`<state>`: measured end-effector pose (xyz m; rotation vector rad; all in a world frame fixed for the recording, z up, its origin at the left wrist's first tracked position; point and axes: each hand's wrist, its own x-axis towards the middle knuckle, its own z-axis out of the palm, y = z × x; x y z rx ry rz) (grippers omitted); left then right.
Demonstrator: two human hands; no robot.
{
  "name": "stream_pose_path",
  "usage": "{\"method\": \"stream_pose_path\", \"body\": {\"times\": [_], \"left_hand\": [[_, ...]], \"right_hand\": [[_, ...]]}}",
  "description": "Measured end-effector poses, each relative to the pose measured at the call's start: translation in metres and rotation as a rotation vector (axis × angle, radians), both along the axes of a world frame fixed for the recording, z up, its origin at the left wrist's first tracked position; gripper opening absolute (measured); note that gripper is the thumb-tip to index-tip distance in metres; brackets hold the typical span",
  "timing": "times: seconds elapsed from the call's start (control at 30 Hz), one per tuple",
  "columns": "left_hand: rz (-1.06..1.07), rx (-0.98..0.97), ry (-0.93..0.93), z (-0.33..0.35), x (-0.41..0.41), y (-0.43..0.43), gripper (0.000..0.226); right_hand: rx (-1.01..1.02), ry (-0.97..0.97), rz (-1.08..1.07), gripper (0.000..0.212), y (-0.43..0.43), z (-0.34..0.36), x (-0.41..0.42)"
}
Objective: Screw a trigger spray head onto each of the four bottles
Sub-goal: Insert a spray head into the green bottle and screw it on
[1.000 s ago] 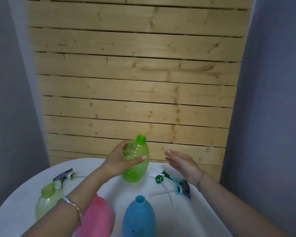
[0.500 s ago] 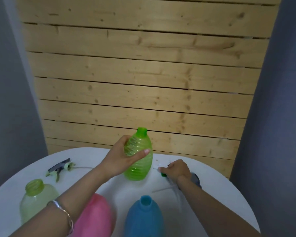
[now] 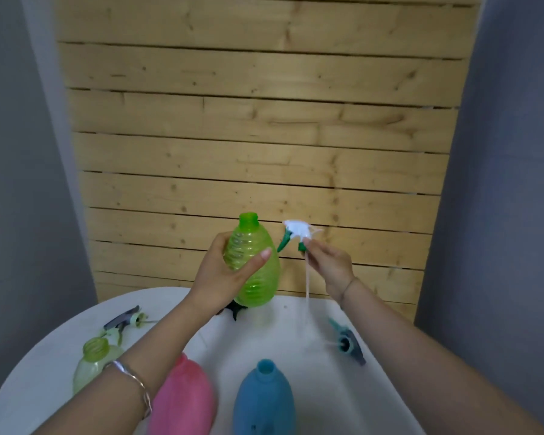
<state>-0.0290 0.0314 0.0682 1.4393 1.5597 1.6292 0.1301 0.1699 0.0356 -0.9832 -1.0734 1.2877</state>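
My left hand (image 3: 225, 277) grips a bright green ribbed bottle (image 3: 255, 262), held upright above the table with its neck open. To its right my right hand (image 3: 328, 265) pinches a white and green trigger spray head (image 3: 297, 235) by its collar, level with the bottle's shoulder; its dip tube hangs down. Standing on the white round table (image 3: 343, 387) are a pale green bottle (image 3: 93, 364), a pink bottle (image 3: 182, 400) and a blue bottle (image 3: 264, 400), all without heads.
A grey and pale green spray head (image 3: 124, 321) lies at the table's back left. A teal and grey spray head (image 3: 346, 342) lies at the right. A dark spray head (image 3: 234, 309) shows partly under the held bottle. A wooden plank wall stands behind.
My right hand picked the white and green spray head off the table and raised it beside the green bottle's neck. My left hand kept hold of the bottle.
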Motion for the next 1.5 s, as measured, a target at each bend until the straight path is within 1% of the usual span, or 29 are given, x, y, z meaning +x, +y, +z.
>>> {"method": "stream_pose_path", "body": {"times": [0.07,0.13,0.3,0.47,0.53,0.6,0.67,0.77,0.9,1.03,1.1,1.2,1.27,1.37,1.5], "left_hand": [[-0.014,0.018,0.0,0.012,0.007,-0.008,0.046],[-0.043,0.019,-0.001,0.022,0.016,-0.019,0.043],[-0.059,0.018,0.029,0.025,0.043,-0.046,0.046],[-0.125,-0.059,0.071,0.008,0.075,-0.075,0.054],[-0.14,-0.059,0.083,0.003,0.087,-0.084,0.049],[-0.142,-0.052,0.102,0.002,0.099,-0.094,0.044],[-0.149,-0.047,0.101,0.002,0.107,-0.1,0.044],[-0.169,-0.044,0.083,0.004,0.116,-0.106,0.047],[-0.182,-0.039,0.053,0.006,0.125,-0.11,0.049],[-0.18,-0.038,0.023,0.003,0.134,-0.113,0.052],[-0.174,-0.035,0.013,-0.006,0.138,-0.113,0.052],[-0.177,-0.041,0.028,-0.028,0.142,-0.111,0.055],[-0.182,-0.07,0.065,-0.048,0.143,-0.106,0.06],[-0.175,-0.131,0.097,-0.082,0.144,-0.099,0.068],[-0.212,-0.199,0.136,-0.126,0.148,-0.086,0.068]], "right_hand": [[0.08,0.084,0.044,0.031,-0.011,0.037,0.009],[0.141,0.112,0.072,0.031,-0.031,0.068,0.021],[0.254,0.187,0.083,0.032,-0.089,0.121,0.055],[0.345,0.409,0.106,0.016,-0.147,0.175,0.092],[0.382,0.432,0.107,0.015,-0.163,0.187,0.097],[0.418,0.419,0.104,0.022,-0.177,0.192,0.099],[0.432,0.412,0.112,0.03,-0.187,0.191,0.098],[0.435,0.399,0.12,0.034,-0.196,0.187,0.096],[0.464,0.293,0.1,0.03,-0.205,0.173,0.094],[0.405,0.2,0.119,0.024,-0.208,0.14,0.099],[0.376,0.083,0.147,0.021,-0.209,0.114,0.105],[0.336,-0.122,0.181,0.022,-0.21,0.07,0.115],[0.31,-0.199,0.21,0.026,-0.208,0.044,0.123],[0.313,-0.326,0.283,0.024,-0.201,0.015,0.134],[0.28,-0.461,0.363,0.021,-0.186,-0.019,0.14]]}}
